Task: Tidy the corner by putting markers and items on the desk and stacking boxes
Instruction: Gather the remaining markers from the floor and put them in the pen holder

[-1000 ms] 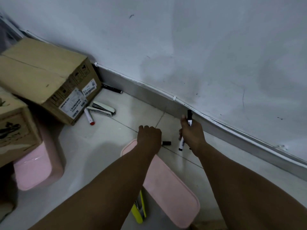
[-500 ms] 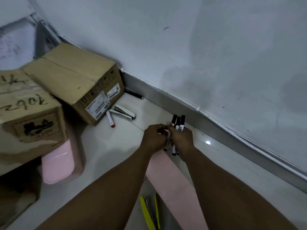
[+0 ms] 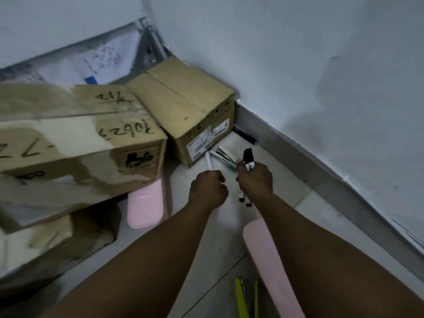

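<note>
Cardboard boxes (image 3: pixel 183 106) closed, contents unseen — right fingers (image 3: pixel 238 162) round black markers (image 3: pixel 248 157), left fingers (image 3: pixel 220 176) pinching white marker (image 3: pixel 208 160)

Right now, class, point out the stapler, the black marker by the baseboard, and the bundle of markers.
stapler (image 3: pixel 226 155), head view, silver top.
black marker (image 3: pixel 244 134), head view, mid barrel.
bundle of markers (image 3: pixel 248 156), head view, black caps.
</note>
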